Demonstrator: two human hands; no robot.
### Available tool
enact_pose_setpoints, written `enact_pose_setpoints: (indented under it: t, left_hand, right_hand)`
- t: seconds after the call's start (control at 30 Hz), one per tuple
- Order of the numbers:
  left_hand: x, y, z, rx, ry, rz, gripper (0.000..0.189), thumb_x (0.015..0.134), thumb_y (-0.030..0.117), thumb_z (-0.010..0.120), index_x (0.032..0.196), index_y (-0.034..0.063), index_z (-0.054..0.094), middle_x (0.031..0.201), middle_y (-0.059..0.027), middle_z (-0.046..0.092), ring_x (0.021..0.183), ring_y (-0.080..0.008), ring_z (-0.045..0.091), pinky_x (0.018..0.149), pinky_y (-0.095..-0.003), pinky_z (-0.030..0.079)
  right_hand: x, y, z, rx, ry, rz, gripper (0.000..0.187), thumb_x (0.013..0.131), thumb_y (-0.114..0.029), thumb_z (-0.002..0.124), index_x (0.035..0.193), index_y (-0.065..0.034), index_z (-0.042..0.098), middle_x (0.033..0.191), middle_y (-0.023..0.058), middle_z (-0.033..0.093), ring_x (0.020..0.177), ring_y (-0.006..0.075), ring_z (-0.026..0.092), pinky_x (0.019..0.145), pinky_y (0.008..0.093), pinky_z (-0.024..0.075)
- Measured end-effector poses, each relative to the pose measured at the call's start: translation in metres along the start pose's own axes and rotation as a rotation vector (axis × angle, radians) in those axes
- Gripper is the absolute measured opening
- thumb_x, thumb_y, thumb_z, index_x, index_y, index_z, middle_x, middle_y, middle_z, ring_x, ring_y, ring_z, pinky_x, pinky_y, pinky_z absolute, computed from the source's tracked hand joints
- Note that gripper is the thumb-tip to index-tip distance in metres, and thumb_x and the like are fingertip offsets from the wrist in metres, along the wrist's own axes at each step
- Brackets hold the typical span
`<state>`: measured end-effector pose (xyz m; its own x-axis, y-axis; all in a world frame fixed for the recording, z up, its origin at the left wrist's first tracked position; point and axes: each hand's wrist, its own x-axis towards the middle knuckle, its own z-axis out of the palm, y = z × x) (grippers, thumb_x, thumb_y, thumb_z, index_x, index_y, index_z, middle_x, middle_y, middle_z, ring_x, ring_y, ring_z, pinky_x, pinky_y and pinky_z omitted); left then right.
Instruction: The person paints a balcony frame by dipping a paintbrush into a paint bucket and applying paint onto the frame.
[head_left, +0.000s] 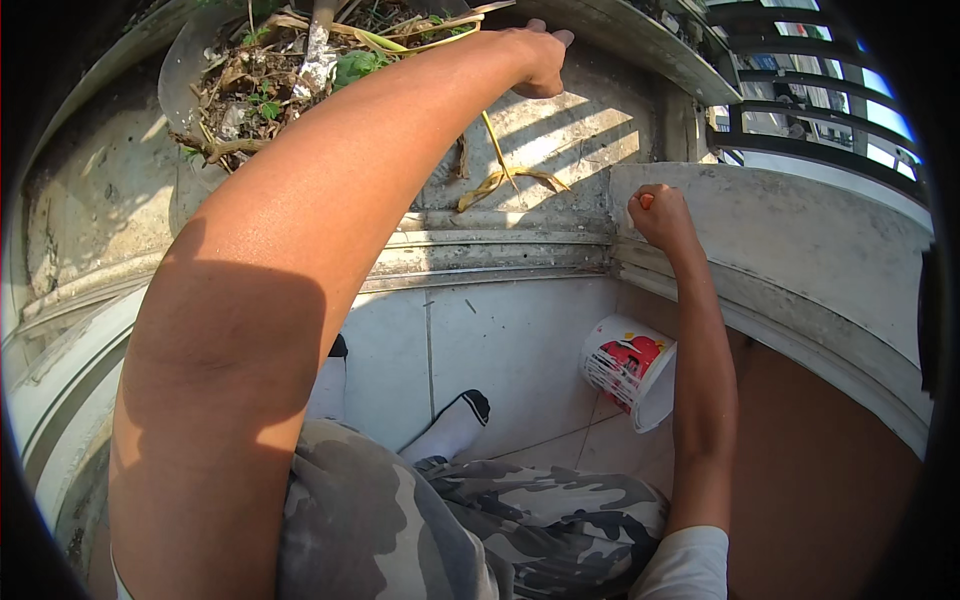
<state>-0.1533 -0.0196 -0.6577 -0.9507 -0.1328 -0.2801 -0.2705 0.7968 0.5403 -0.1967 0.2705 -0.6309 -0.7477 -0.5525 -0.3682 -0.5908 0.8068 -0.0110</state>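
My left arm reaches across the view, and my left hand (541, 61) is over the far side of the concrete ledge (592, 127), beside the planter. Its fingers are partly bent and their undersides are hidden. Below that wrist, a yellowed stalk with dry leaves (499, 184) lies on the ledge. My right hand (661, 216) is curled into a fist above the low white wall (765, 202), near the corner. A small orange-red spot shows at its thumb side; I cannot tell what it is.
A plant pot (184, 82) with soil, dead stems and green leaves stands at upper left. Dark metal railings (810, 82) rise at upper right. On the tiled floor (517, 330) a white plastic bucket (626, 367) with red print lies tipped, near my socked foot (454, 427).
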Motion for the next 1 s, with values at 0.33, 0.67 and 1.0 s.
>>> enact_pose_setpoints:
  t: [0.33, 0.67, 1.0]
  left_hand:
    - [0.007, -0.02, 0.0, -0.007, -0.075, -0.002, 0.092, 0.08, 0.043, 0.065, 0.152, 0.0174, 0.014, 0.157, -0.0192, 0.011, 0.138, -0.0376, 0.03, 0.113, -0.04, 0.028]
    - [0.012, -0.003, 0.007, -0.143, -0.038, -0.069, 0.074, 0.085, 0.035, 0.057, 0.15, 0.0207, 0.023, 0.156, -0.0129, 0.017, 0.138, -0.0339, 0.03, 0.112, -0.0418, 0.028]
    - [-0.03, 0.006, -0.025, 0.014, -0.076, -0.054, 0.084, 0.083, 0.058, 0.059, 0.15, 0.0219, 0.024, 0.158, -0.0108, 0.012, 0.144, -0.0332, 0.016, 0.118, -0.0431, 0.015]
  right_hand:
    - [0.003, 0.002, 0.002, -0.03, 0.079, -0.086, 0.02, 0.077, -0.016, 0.058, 0.076, 0.0011, 0.067, 0.07, 0.025, 0.062, 0.072, 0.0435, 0.062, 0.07, 0.0459, 0.0517]
    - [-0.011, 0.015, 0.006, -0.007, 0.08, -0.071, 0.017, 0.075, -0.014, 0.059, 0.077, 0.0013, 0.068, 0.074, 0.0261, 0.063, 0.074, 0.0433, 0.063, 0.071, 0.0458, 0.0516]
    - [-0.01, -0.019, -0.052, 0.05, 0.054, 0.019, 0.019, 0.075, -0.014, 0.058, 0.079, 0.0016, 0.069, 0.072, 0.0244, 0.064, 0.072, 0.0412, 0.064, 0.071, 0.0416, 0.0524]
